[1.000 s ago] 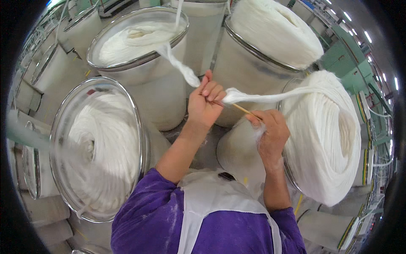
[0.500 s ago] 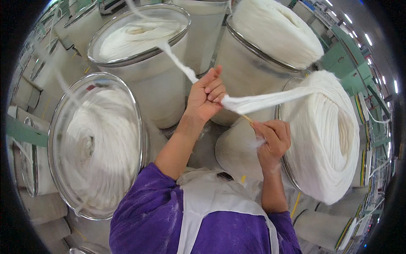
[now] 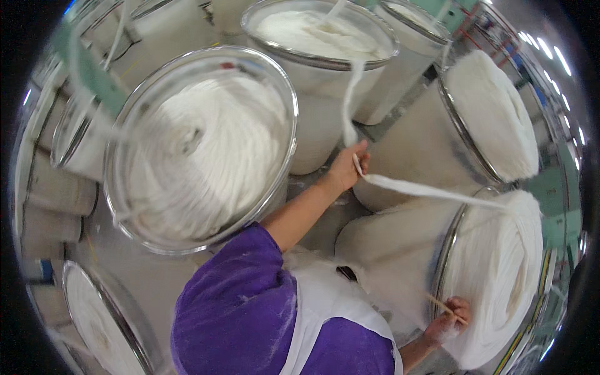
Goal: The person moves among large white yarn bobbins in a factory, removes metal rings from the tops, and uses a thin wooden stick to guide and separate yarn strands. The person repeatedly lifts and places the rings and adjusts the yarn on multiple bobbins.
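Left hand (image 3: 347,167) pinched shut on two white fibre strands (image 3: 425,187), joined between cans for splicing; right hand (image 3: 451,317) closed around thin stick (image 3: 445,306), resting against coiled can (image 3: 500,275)

I see the floor (image 3: 350,215) only in narrow grey strips between tall white cans that stand directly on it, packed close together. At centre left stands a large can (image 3: 200,150) with a shiny metal rim, full of coiled white sliver. Just beside it, at upper centre, a second can (image 3: 319,37) is filled nearly to its rim. On the right, two more cans (image 3: 494,112) are heaped well above their rims. At lower left I make out another rimmed can (image 3: 103,319), partly cut off.
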Tool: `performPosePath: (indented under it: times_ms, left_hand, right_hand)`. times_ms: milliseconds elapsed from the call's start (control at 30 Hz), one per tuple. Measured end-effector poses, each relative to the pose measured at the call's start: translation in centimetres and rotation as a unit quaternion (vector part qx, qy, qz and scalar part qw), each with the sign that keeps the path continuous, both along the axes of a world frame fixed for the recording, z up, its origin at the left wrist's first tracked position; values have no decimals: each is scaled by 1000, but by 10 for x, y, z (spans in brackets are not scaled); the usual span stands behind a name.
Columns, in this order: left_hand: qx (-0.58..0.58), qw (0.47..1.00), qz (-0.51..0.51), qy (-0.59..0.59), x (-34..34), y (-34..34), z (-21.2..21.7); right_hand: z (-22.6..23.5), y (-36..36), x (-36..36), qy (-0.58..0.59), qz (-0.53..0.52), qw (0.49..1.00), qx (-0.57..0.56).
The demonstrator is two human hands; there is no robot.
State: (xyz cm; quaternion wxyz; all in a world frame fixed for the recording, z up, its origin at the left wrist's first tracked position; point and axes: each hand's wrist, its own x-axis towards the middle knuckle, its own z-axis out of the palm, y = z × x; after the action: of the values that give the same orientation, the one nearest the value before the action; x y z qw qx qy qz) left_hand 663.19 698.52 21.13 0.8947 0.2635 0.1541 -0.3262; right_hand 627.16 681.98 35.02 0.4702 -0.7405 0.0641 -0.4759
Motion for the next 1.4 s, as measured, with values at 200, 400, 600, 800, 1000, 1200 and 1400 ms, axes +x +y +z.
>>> performPosePath:
  times_ms: [200,400,600,800,1000,1200,1400]
  left_hand:
    - [272,945,-125,-129,-145,101,-78]
    - [435,856,-88,-264,-246,226,11]
    - [755,434,365,-329,-267,361,94]
    - [645,606,423,-196,-228,470,80]
    - [606,747,227,-154,-250,499,75]
    - [508,802,288,-128,-285,491,86]
    - [407,850,323,-89,-300,459,72]
  right_hand:
    - [-26,-6,18,137,225,962,74]
    - [-49,27,67,263,335,902,62]
    - [-44,101,117,276,445,852,6]
    - [-24,204,154,156,482,859,-74]
    - [-30,307,197,42,417,830,-369]
    - [-47,315,220,15,412,803,-430]
    - [-45,278,252,12,467,782,-413]
